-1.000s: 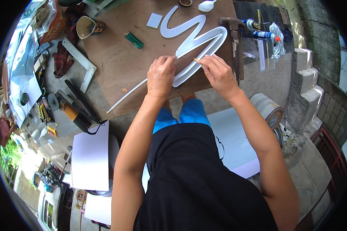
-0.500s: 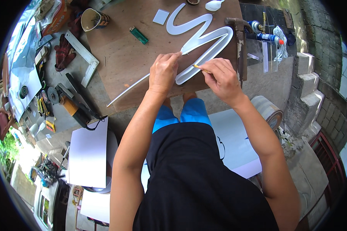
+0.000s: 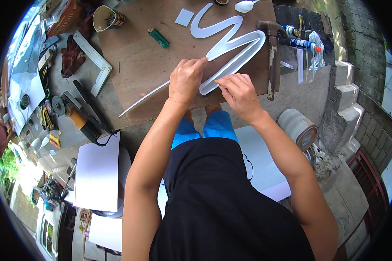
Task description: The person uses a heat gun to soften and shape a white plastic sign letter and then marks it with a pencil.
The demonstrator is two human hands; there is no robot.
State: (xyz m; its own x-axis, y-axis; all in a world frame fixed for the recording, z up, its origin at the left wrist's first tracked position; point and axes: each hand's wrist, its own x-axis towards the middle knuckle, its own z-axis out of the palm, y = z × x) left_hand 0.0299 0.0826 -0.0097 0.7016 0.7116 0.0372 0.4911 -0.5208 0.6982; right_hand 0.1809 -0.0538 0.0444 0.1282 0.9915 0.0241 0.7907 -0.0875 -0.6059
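A white channel-shaped, curving sign piece with raised edges lies on the brown board. My left hand is closed on a long thin white strip, pinching it beside the piece; the strip's free end points toward the lower left. Fingers pinched, my right hand holds a small yellowish stick, most of it hidden by the fingers. Its tip is at the lower part of the channel, near the rounded end. Whether the tip touches the wall I cannot tell.
A green lighter, a small white square and a white squeeze bottle lie on the board. A hammer rests at its right edge. Leftward are a metal square and an angle grinder.
My right hand has moved left and slightly down along the channel with the stick, toward the rounded end. My left hand keeps its grip on the strip, almost unmoved.
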